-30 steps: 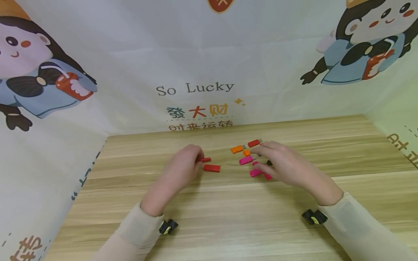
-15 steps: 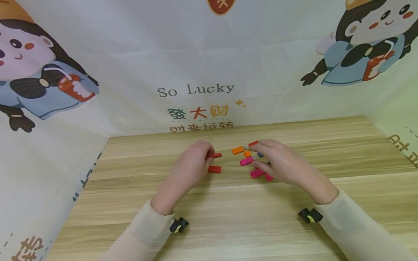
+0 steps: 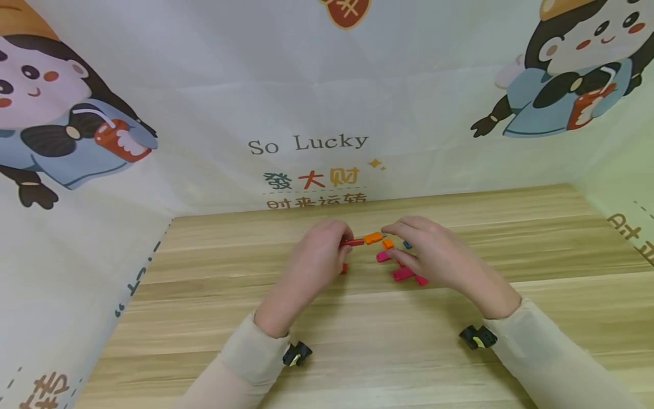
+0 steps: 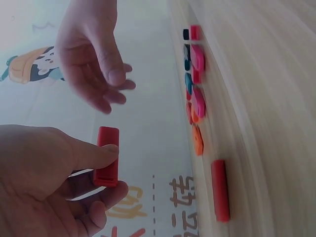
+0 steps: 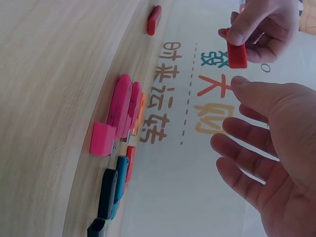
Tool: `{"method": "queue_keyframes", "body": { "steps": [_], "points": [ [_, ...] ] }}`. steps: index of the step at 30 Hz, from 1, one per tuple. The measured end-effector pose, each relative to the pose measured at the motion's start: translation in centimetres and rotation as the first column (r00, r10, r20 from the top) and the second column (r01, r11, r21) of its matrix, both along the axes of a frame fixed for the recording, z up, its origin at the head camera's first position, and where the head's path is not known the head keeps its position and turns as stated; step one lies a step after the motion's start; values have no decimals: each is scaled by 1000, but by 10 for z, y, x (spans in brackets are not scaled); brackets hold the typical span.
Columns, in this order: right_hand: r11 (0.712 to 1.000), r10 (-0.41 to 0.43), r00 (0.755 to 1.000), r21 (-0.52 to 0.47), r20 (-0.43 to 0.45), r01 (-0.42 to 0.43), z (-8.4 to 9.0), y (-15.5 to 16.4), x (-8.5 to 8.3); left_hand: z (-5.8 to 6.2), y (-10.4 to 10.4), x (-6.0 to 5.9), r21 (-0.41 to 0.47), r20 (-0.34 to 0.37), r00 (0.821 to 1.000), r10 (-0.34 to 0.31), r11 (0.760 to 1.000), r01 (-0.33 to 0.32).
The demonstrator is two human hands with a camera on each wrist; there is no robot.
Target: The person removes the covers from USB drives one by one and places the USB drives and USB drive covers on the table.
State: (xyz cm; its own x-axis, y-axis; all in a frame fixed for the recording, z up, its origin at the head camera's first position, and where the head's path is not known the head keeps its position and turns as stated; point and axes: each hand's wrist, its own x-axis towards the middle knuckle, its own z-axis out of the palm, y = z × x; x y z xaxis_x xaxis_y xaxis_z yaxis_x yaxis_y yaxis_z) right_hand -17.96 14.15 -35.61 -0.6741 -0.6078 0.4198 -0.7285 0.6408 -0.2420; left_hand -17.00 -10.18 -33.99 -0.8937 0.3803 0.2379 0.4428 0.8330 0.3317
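My left hand (image 3: 322,250) pinches a red USB stick (image 4: 107,158) between thumb and fingers, raised off the table. A second red USB stick (image 4: 220,191) lies on the wood beneath that hand, mostly covered by it in the head view. My right hand (image 3: 431,250) hovers with fingers spread and nothing in them, facing the left hand. Below it lie an orange USB stick (image 3: 373,238), a loose orange cap (image 3: 388,243), pink USB sticks (image 5: 119,106) and a pink cap (image 5: 102,139). The right hand hides part of this group in the head view.
Teal (image 5: 120,180) and black (image 5: 107,194) USB sticks lie in the same cluster, seen from the right wrist. A white printed cloth (image 3: 306,102) stands behind the wooden table (image 3: 388,352) and along both sides.
My left hand has moved right, carrying the red USB stick toward the cluster. My right hand has shifted slightly left, still above the sticks.
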Motion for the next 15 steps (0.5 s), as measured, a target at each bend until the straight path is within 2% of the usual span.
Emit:
{"method": "queue_keyframes", "body": {
  "steps": [15],
  "points": [
    [999,24,999,-28,-34,-25,0,-7,-3,-4,21,2,44,-87,995,-56,997,60]
  ]
}}
